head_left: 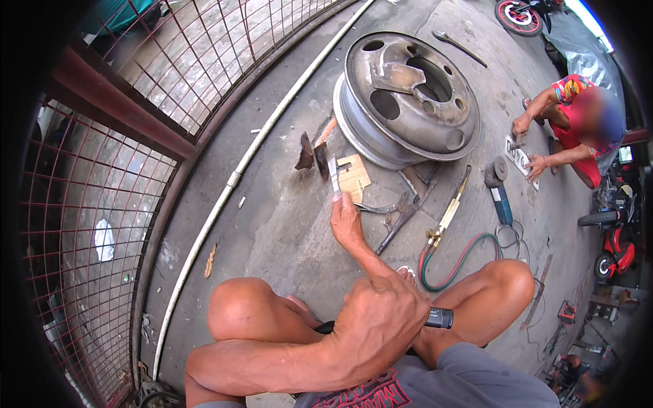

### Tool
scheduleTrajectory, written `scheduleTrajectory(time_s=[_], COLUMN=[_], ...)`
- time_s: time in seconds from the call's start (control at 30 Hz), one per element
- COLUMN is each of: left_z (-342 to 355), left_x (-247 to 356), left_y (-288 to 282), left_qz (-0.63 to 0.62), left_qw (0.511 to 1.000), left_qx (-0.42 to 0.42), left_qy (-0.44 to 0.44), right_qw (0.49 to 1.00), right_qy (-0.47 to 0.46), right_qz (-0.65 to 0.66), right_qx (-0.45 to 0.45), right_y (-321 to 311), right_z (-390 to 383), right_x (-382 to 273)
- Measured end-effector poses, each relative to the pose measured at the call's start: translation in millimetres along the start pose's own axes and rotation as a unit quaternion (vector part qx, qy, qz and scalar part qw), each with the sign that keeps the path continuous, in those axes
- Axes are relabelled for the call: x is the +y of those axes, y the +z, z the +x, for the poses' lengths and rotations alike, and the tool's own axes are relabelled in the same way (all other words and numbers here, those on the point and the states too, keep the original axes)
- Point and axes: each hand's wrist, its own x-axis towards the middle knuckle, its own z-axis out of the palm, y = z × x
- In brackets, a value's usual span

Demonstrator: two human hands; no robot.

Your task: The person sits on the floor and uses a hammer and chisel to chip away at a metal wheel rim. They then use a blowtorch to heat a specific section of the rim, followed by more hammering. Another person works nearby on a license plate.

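Steel rim (406, 95) on concrete | right hand (345, 221) pinching flat metal strip (333, 175) beside cardboard piece (354, 177) | left hand (381, 316) fisted around black cylindrical tool (439, 317)

A stained grey concrete floor (286, 224) lies in flat daylight. Along the left stands a red-framed wire mesh fence (102, 170), with a long white plastic pipe (235, 180) at its foot (it bends only toward the picture's rim). Red motorcycles (615, 248) stand far right.
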Motion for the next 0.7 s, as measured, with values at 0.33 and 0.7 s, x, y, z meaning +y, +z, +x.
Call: scheduleTrajectory(time_s=[0.33, 0.7], left_z=[4.5, -4.0], left_x=[-1.9, -3.0], left_y=[2.5, 7.3], left_qz=[-0.025, -0.01], left_qw=[1.0, 1.0], left_qx=[-0.006, -0.019], left_qy=[0.016, 0.004], right_qw=[0.993, 0.994], right_qy=[0.084, 0.092], right_qz=[-0.043, 0.057], right_qx=[-0.075, 0.007], right_y=[-7.0, -7.1], right_z=[-1.0, 1.8], right_x=[3.7, -13.8])
